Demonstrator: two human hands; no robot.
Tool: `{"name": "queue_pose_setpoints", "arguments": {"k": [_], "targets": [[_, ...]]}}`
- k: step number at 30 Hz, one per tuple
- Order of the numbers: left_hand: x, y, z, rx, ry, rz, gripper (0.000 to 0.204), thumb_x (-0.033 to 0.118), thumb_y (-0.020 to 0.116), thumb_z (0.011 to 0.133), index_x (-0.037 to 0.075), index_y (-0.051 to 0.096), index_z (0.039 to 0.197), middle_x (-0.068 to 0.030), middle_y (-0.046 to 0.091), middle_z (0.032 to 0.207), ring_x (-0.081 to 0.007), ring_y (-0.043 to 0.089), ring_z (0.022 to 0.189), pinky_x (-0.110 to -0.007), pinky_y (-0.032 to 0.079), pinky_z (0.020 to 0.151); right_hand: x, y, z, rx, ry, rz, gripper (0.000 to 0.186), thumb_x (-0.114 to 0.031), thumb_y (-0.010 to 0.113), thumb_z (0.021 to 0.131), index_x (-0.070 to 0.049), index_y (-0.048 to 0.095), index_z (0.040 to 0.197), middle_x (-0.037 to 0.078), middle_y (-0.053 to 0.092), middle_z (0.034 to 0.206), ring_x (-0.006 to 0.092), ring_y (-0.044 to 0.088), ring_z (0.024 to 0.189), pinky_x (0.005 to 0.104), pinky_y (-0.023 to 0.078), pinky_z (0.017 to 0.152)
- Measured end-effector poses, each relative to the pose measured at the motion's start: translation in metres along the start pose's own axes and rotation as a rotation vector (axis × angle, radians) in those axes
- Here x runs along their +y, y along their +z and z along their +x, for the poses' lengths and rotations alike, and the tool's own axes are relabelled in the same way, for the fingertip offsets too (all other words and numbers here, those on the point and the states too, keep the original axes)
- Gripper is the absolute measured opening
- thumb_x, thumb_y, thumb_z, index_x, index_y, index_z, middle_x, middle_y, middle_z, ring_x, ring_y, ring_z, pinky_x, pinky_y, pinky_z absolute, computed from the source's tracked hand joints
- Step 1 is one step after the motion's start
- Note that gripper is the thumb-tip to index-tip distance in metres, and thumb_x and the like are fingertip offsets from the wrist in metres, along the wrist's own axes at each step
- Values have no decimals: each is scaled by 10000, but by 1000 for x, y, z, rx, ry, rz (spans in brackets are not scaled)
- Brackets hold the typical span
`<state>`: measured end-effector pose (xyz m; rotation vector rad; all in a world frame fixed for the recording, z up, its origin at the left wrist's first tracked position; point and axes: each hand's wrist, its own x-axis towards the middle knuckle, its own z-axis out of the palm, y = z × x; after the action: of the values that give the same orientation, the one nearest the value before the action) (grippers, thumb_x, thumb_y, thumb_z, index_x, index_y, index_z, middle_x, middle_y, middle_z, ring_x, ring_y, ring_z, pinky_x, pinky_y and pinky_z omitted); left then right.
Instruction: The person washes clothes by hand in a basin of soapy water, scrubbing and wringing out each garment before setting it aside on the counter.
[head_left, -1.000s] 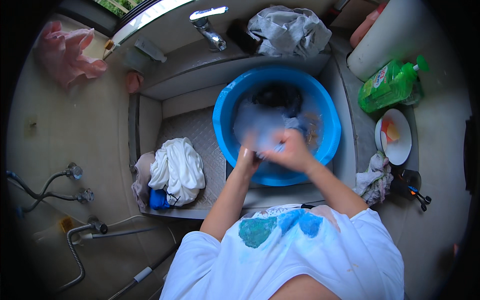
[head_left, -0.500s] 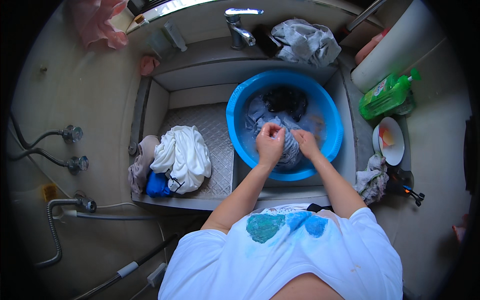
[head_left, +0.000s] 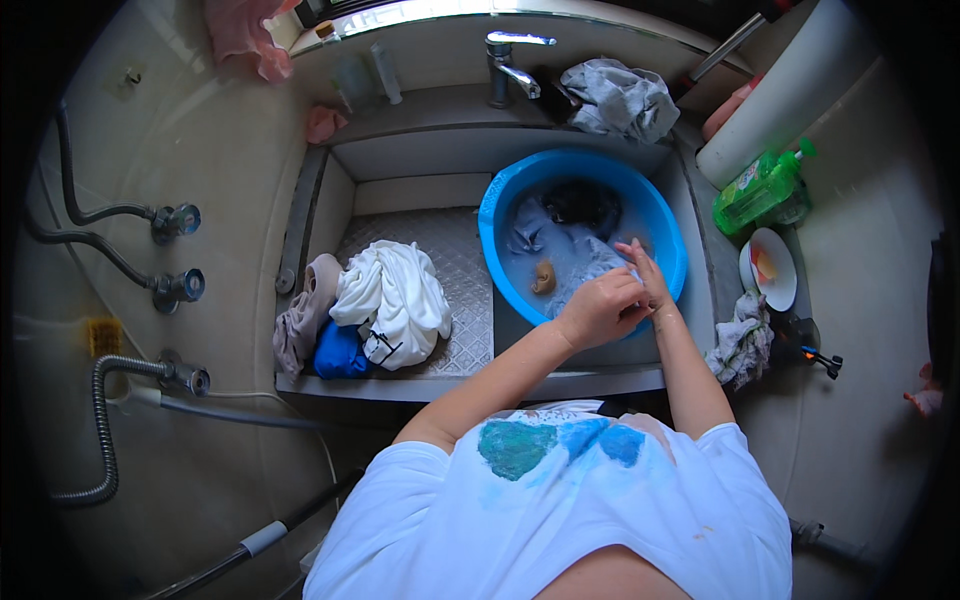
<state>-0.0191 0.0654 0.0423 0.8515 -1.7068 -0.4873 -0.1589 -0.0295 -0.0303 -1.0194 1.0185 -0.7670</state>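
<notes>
A blue basin (head_left: pixel 497 262) of cloudy water holds a striped grey-blue garment (head_left: pixel 590 258), a black cloth (head_left: pixel 583 203) and a small tan piece (head_left: pixel 544 277). Over its near right side my two hands meet. My left hand (head_left: pixel 603 308) is closed, its curled fingers against the palm side of my right hand; whatever they may pinch is hidden. My right hand (head_left: pixel 649 272) has its fingers stretched out above the wet garment, and no cloth shows in it.
In the sink's left part (head_left: pixel 465 345) lie white clothes (head_left: pixel 405 300), a blue cloth (head_left: pixel 341 350) and a beige one (head_left: pixel 305 320). A faucet (head_left: pixel 510 70) stands behind. Along the right ledge are a green pump bottle (head_left: pixel 755 192), a white bowl (head_left: pixel 785 285) and a rag (head_left: pixel 742 340).
Both hands have come off the striped garment and moved to the basin's near right side, where they now touch each other. The garment lies loose in the water; the view has shifted slightly.
</notes>
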Motion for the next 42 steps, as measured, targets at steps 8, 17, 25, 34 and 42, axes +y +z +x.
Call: {"name": "queue_pose_setpoints", "arguments": {"k": [8, 17, 25, 34, 42], "targets": [[-24, -55, 12, 237, -174, 148, 120, 83, 670, 692, 41, 580, 760, -122, 571, 804, -300, 548, 813, -372, 456, 715, -38, 45, -17, -303, 222, 243, 461, -394, 629, 812, -43, 560, 1103, 98, 605, 1051, 179, 591, 936, 320, 491, 822], [-75, -40, -30, 618, -1364, -1162, 381, 454, 541, 855, 124, 467, 1032, -44, 540, 868, -164, 514, 780, -353, 432, 623, -36, 68, 20, 394, -309, -113, 226, -118, 710, 740, 9, 631, 910, 53, 643, 838, 107, 583, 733, 242, 470, 675], [-118, -39, -78, 322, -717, -2205, 488, 535, 426, 879, 84, 538, 1027, -105, 593, 910, -211, 582, 909, -369, 516, 729, -64, 163, -52, -264, -691, -787, 256, -143, 744, 599, -36, 587, 771, 118, 575, 817, 267, 579, 747, 324, 461, 672], [-99, -13, -36, 971, -1216, -1182, 299, 279, 442, 919, 69, 468, 1131, -92, 557, 1016, -191, 563, 910, -340, 471, 799, 1, 101, 56, 186, -366, -761, 212, -183, 658, 730, -2, 552, 754, 126, 597, 720, 220, 580, 664, 328, 449, 621], [-135, -33, -73, 286, -531, -2527, 279, 378, 455, 895, 113, 541, 908, -53, 583, 927, -177, 568, 834, -310, 472, 707, -39, 196, -51, -257, -937, -938, 160, -122, 678, 673, -49, 546, 726, 133, 597, 889, 347, 563, 850, 365, 470, 722]]}}
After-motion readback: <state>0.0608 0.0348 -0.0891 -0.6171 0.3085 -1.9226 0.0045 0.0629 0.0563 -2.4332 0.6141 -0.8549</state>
